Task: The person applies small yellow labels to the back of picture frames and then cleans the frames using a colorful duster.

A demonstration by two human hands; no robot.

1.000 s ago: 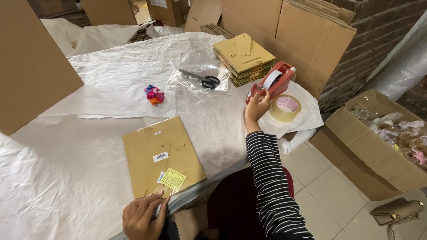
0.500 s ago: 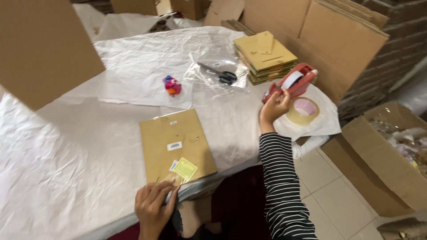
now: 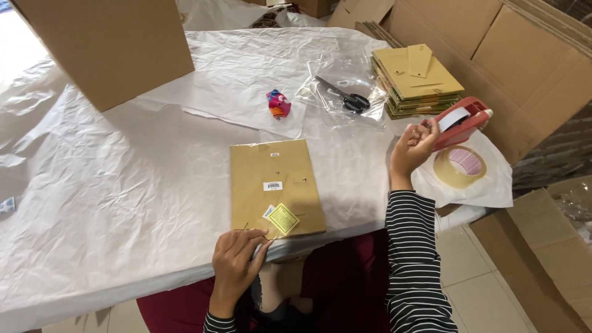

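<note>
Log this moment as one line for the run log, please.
left hand: touching brown envelope near edge | right hand: gripping red tape dispenser | tape roll: beside it

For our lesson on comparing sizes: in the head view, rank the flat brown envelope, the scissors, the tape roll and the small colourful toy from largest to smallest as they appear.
1. Flat brown envelope
2. Scissors and tape roll: look alike in size, so unranked
3. Small colourful toy
</note>
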